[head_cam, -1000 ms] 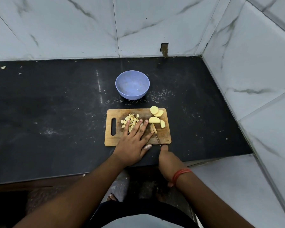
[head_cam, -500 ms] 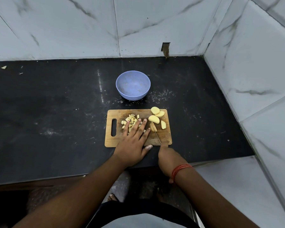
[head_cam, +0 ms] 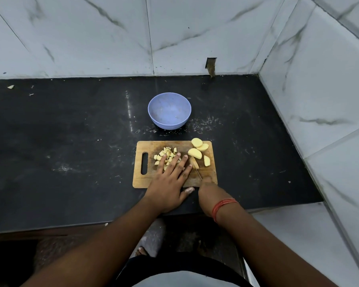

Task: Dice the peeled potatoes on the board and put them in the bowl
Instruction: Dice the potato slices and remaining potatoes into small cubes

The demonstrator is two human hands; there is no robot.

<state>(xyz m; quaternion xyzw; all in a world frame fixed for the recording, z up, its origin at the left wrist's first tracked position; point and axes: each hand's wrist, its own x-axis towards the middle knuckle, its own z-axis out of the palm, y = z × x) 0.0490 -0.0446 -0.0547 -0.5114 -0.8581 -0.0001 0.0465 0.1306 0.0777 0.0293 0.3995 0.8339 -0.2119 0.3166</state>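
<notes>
A wooden cutting board (head_cam: 149,181) lies on the black counter. A pile of diced potato (head_cam: 166,155) sits on its left half, partly under the spread fingers of my left hand (head_cam: 171,183), which lies flat on the board. Larger peeled potato pieces (head_cam: 195,153) rest on the board's right half, with a thin slice (head_cam: 194,162) beside my fingertips. My right hand (head_cam: 210,192) grips a knife (head_cam: 197,172) whose thin blade points up toward that slice. A blue bowl (head_cam: 169,110) stands behind the board, with nothing but a few specks inside.
The black counter (head_cam: 71,152) ends at marble-tiled walls behind and at the right (head_cam: 319,100). White crumbs are scattered right of the bowl (head_cam: 203,123). A small scrap lies far left at the back (head_cam: 10,86). The counter's front edge is just below my hands.
My right hand and the knife have moved slightly forward onto the board's near edge. My left hand stays flat by the diced pile.
</notes>
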